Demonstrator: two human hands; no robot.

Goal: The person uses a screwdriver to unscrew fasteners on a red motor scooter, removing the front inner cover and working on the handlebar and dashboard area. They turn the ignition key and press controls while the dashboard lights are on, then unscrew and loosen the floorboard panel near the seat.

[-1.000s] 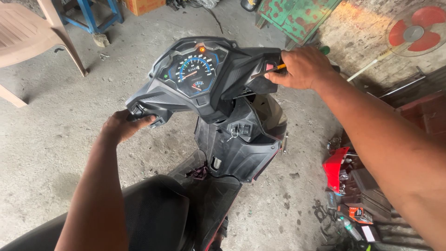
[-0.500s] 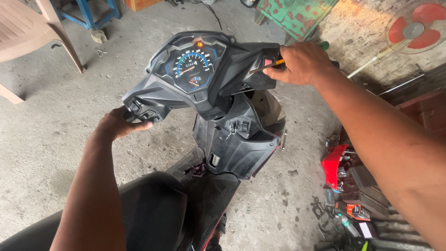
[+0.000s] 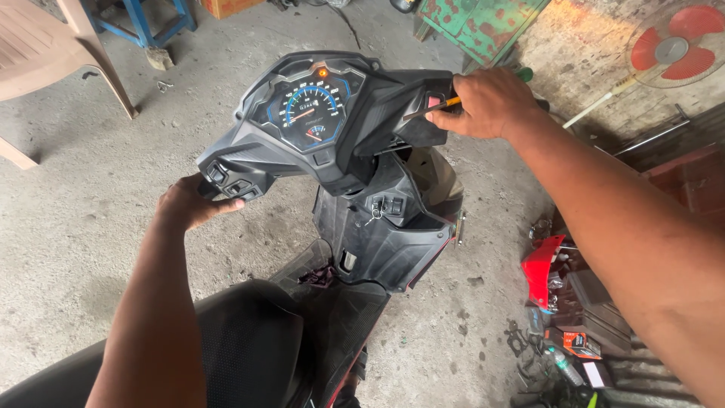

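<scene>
Nearest, black scooter seat point(image 3: 249, 347). Ahead, left hand point(image 3: 192, 202) wrapped round the left handlebar grip point(image 3: 208, 187), well apart from right hand point(image 3: 491, 102) clamped on a screwdriver point(image 3: 434, 108), tip touching the red switch point(image 3: 436, 100). Handlebar cover point(image 3: 332, 121): rigid plastic, probably brittle; best steadied by the grips. Beyond, concrete floor point(image 3: 75, 227), red fan point(image 3: 672, 49).

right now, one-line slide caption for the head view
Seated on a scooter, left hand grips the left handlebar while right hand holds a screwdriver at the right switch housing.
</scene>
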